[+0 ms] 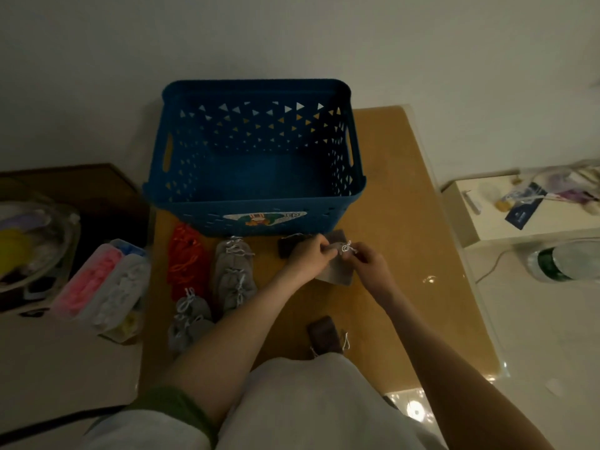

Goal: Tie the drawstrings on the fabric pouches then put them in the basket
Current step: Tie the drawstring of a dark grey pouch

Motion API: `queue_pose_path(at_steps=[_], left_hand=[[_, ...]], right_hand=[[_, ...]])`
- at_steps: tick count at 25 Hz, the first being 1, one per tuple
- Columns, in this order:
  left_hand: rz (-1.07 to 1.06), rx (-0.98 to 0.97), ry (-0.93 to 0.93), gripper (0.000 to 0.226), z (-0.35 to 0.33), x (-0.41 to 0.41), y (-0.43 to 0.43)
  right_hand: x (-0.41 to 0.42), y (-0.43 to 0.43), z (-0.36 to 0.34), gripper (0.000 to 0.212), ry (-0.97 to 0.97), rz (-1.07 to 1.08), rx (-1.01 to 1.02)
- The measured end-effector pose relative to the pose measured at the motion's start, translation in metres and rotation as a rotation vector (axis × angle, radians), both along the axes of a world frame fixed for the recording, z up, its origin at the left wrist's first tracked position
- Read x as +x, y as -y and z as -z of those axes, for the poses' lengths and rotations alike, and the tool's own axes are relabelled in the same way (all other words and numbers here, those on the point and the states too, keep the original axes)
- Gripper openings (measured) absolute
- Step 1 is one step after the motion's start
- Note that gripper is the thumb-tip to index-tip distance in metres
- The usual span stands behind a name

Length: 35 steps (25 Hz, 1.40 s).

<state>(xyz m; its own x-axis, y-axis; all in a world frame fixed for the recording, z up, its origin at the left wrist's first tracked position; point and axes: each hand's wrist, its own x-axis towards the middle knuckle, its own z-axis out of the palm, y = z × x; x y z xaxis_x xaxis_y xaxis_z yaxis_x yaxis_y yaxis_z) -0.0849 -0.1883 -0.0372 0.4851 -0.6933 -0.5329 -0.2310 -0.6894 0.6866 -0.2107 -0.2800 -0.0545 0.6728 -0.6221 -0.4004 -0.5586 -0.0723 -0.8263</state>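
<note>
A blue plastic basket [256, 219] with nothing visible inside stands at the back of a small wooden table [406, 222]. In front of it my left hand [306, 256] and my right hand [370, 264] hold a grey-brown fabric pouch [336, 276], both pinching its white drawstring [346, 247] at the pouch's neck. Several grey pouches [233, 274] with tied white strings lie to the left, beside red-orange pouches [183, 258]. A dark brown pouch [324, 334] lies near my lap, and another dark pouch [287, 246] is partly hidden behind my left hand.
A clear plastic box [104, 287] with pink and white items sits left of the table, next to a round clear container [32, 241]. A white stand with clutter [526, 203] and a green bottle [558, 259] are on the right. A white wall is behind.
</note>
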Motion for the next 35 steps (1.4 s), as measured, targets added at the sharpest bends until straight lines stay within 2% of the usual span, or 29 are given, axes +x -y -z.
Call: queue_pose_path(at_steps=[2,5,7,9,13,15,16,18,22,26,29,32,35], left_hand=[[0.024,-0.013,0.075,0.02,-0.004,0.009,-0.02],[0.023,-0.004,0.043,0.009,-0.013,0.028,-0.064],[-0.013,-0.001,0.018,0.009,-0.021,0.04,-0.098],[-0.036,0.022,0.039,0.013,-0.023,0.05,-0.129],[0.1,0.145,-0.028,0.019,-0.023,0.058,-0.186],[0.166,0.233,-0.034,0.013,-0.018,0.058,-0.205],[0.191,0.269,-0.009,0.012,-0.016,0.057,-0.212],[0.166,0.294,0.1,0.014,-0.01,0.056,-0.218],[0.06,0.212,0.245,0.018,-0.01,0.053,-0.207],[0.088,0.164,0.289,0.018,-0.012,0.042,-0.175],[0.12,0.136,0.262,0.015,-0.007,0.033,-0.153],[0.181,0.156,0.262,0.016,-0.006,0.025,-0.134],[0.189,0.147,0.19,0.015,-0.009,0.019,-0.124]], right_hand=[[0.008,-0.011,-0.003,0.008,0.005,-0.058,-0.043],[0.024,-0.037,-0.006,0.011,0.02,-0.177,-0.133],[0.037,-0.059,-0.01,0.004,0.037,-0.236,0.009],[0.046,-0.08,-0.011,0.018,0.048,-0.298,0.065],[0.06,-0.113,-0.01,0.014,-0.098,-0.593,0.068],[0.059,-0.125,-0.004,0.011,-0.218,-0.754,-0.018],[0.058,-0.131,-0.001,0.017,-0.27,-0.802,-0.071],[0.055,-0.143,0.005,0.029,-0.306,-0.775,-0.145],[0.041,-0.142,0.015,0.039,-0.25,-0.64,-0.166],[0.011,-0.115,0.025,0.056,-0.52,-0.366,-0.344],[-0.01,-0.097,0.026,0.066,-0.76,-0.369,-0.303],[-0.023,-0.093,0.036,0.055,-0.833,-0.395,-0.341],[-0.028,-0.095,0.048,0.039,-0.783,-0.38,-0.375]])
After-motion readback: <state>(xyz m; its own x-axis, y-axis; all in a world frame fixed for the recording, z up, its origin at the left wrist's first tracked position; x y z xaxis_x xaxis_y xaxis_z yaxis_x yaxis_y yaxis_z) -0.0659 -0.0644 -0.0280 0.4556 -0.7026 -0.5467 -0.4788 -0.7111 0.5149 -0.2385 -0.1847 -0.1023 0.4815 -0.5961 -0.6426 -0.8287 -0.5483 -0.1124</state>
